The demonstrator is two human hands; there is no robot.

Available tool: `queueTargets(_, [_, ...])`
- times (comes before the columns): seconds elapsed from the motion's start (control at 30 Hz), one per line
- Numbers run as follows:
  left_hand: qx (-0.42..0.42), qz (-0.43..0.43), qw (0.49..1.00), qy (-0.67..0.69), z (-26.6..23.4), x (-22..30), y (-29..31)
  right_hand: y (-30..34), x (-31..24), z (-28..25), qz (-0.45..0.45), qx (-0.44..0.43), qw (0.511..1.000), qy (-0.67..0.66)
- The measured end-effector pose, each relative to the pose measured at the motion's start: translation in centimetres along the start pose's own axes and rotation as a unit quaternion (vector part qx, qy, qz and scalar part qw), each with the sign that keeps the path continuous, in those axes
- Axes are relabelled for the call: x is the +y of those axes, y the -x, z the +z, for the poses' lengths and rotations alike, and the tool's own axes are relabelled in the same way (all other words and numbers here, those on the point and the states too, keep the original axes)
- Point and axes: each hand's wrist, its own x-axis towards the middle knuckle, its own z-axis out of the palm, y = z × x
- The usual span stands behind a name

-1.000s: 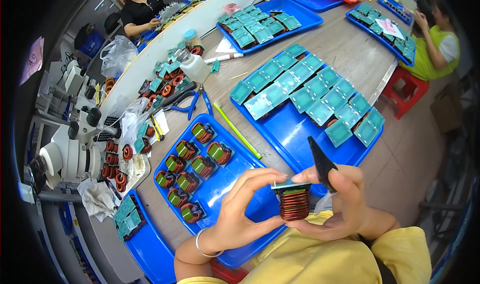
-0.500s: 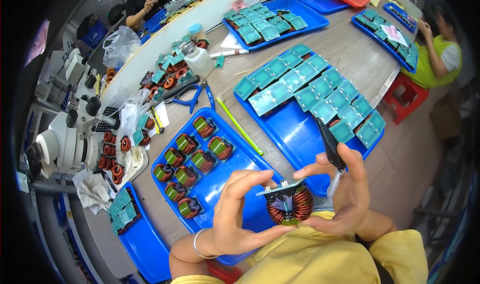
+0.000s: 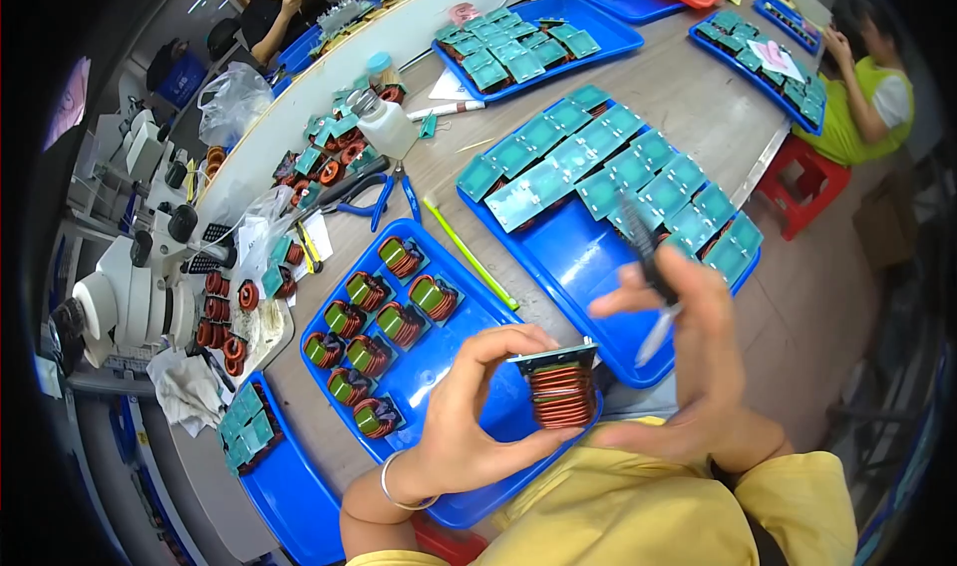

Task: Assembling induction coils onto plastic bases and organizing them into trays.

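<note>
My left hand (image 3: 461, 422) pinches a coil (image 3: 560, 397) wound with copper-coloured wire, gripping it between thumb and fingers above the near tray. A small circuit board (image 3: 551, 355) sits on top of the coil, seen edge-on. Off to the right, and apart from the coil, my right hand (image 3: 706, 367) holds a slim black-handled tool (image 3: 650, 257). The tool is blurred, with a pale, blade-like end pointing down toward me; its exact kind is unclear. Beneath the left hand, the blue tray (image 3: 424, 367) carries several similar coils on boards, green tape on their tops.
A second blue tray (image 3: 583, 272) holds rows of green circuit boards. Pliers (image 3: 369, 207), a yellow-green stick (image 3: 469, 252) and a white bottle (image 3: 387, 128) lie or stand beyond. A microscope (image 3: 120, 297) stands left. Other people work across the bench and at the far right.
My right hand has let go of the coil and drawn away, the tool swinging in it. The left hand has turned the coil, so its wound side now faces me.
</note>
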Motion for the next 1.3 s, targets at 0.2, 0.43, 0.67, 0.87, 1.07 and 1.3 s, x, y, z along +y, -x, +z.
queueTargets(0.2, [0.023,-0.068,0.961,0.269,0.7,0.3,-0.3,0.8,1.3,-1.5,-0.012,0.047,0.998,-0.038])
queueTargets(0.43, [-0.015,0.002,0.997,0.081,-0.4,-0.1,-0.5,1.5,2.1,-1.5,0.006,0.039,0.998,-0.043])
queueTargets(0.67, [0.07,0.08,0.991,-0.082,-2.5,1.6,2.0,3.2,2.1,-0.7,0.081,0.081,0.984,-0.136])
queueTargets(0.87, [0.334,-0.066,0.907,0.247,-5.3,1.5,8.3,4.1,2.9,-1.3,0.126,0.159,0.973,-0.112])
queueTargets(1.07, [0.537,-0.139,0.795,-0.244,-12.6,1.1,18.7,3.6,3.0,-1.4,0.115,0.143,0.978,-0.094])
queueTargets(1.3, [0.475,-0.295,0.563,-0.608,-19.0,1.5,32.3,4.4,3.2,-2.5,0.126,0.147,0.98,-0.05])
